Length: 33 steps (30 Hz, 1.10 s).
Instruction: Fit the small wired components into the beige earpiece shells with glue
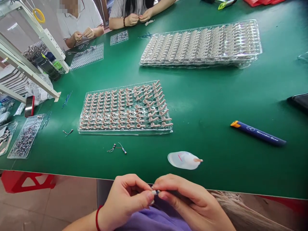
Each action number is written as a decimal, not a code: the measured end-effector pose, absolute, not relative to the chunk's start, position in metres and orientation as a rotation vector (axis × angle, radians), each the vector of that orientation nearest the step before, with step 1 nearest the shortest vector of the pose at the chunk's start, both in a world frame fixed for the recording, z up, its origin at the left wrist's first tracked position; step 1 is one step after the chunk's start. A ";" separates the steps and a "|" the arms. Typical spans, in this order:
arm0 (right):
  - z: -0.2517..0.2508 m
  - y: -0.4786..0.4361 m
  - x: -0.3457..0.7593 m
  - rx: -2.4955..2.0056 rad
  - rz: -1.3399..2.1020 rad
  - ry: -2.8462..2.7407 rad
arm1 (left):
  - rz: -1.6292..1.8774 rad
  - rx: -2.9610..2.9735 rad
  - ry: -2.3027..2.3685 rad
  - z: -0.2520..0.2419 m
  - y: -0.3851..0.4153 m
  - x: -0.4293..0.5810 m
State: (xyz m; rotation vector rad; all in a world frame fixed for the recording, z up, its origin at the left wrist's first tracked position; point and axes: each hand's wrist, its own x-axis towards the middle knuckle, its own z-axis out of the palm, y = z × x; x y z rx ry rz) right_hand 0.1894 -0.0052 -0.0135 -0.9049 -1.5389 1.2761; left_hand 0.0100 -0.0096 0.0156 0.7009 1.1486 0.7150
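Over my lap, just off the table's front edge, my two hands meet fingertip to fingertip. My left hand (127,202), with a red cord at the wrist, pinches a small white earbud shell (154,192). My right hand (187,200) pinches a tiny dark circuit board (158,192) at the end of that shell; fingers partly hide both pieces. On the table beyond lie small wired circuit boards (123,150) and a clear tray (125,131) of beige earbud shells, cup-shaped with stems. A white bottle (183,160) with a brownish tip lies to the right.
Stacked trays (199,59) of similar shells stand farther back. At right lie a blue tool with an orange end (258,133) and a dark object (299,102). A parts tray (26,136), red phone (29,106) and metal frame (54,48) occupy the left. Two people work across the table.
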 end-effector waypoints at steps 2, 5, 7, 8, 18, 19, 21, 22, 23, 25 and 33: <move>-0.015 -0.005 0.189 -0.894 1.273 -1.534 | 0.725 0.726 1.147 0.016 -0.010 0.010; -0.016 -0.006 0.188 -0.876 1.268 -1.528 | 0.742 0.767 1.142 0.015 -0.012 0.009; -0.017 -0.006 0.187 -0.861 1.264 -1.530 | 0.755 0.786 1.138 0.015 -0.013 0.009; -0.018 -0.006 0.187 -0.857 1.258 -1.530 | 0.759 0.794 1.136 0.014 -0.013 0.009; -0.012 -0.005 0.187 -0.827 1.268 -1.500 | 0.770 0.872 1.196 0.016 -0.015 0.009; -0.012 -0.005 0.187 -0.832 1.267 -1.496 | 0.773 0.875 1.195 0.015 -0.015 0.009; -0.013 -0.006 0.187 -0.838 1.266 -1.492 | 0.776 0.874 1.188 0.015 -0.015 0.010; -0.013 -0.006 0.187 -0.838 1.265 -1.492 | 0.777 0.871 1.186 0.014 -0.015 0.010; -0.013 -0.006 0.186 -0.837 1.261 -1.490 | 0.778 0.869 1.183 0.014 -0.015 0.010; -0.013 -0.006 0.186 -0.842 1.250 -1.486 | 0.780 0.870 1.176 0.013 -0.015 0.010; -0.014 -0.007 0.186 -0.862 1.224 -1.479 | 0.792 0.925 1.170 0.014 -0.014 0.010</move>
